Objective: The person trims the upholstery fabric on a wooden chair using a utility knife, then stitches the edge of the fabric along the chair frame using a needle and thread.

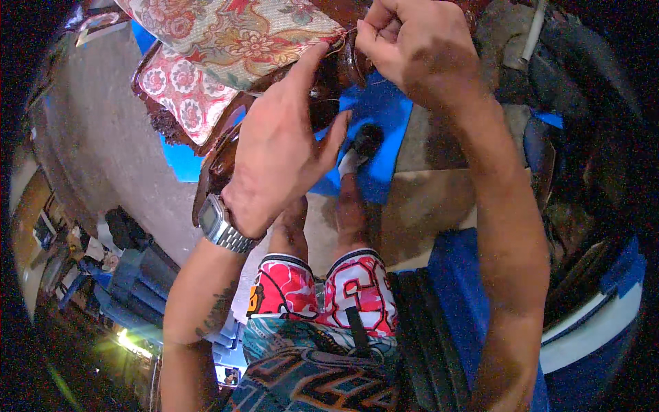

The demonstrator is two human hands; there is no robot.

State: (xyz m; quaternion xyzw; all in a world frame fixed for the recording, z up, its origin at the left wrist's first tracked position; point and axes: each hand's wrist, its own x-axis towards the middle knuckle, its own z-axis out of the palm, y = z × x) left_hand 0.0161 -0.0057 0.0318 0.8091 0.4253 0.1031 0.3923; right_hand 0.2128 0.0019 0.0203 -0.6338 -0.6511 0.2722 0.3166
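I see the left hand [278, 141] splayed at eleven o'clock, perhaps steadying the floral cushion [240, 42]; right hand [419, 44] pinched at one.

My left hand [278, 147] points 1 finger [307, 72], thumb [335, 137] spread wide; my right hand [420, 49] is curled in a pinch.

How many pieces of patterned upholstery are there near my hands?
2: a beige floral piece beside your left hand, and a red-and-white piece lower in the picture, partly hidden behind it. Others may be out of sight.
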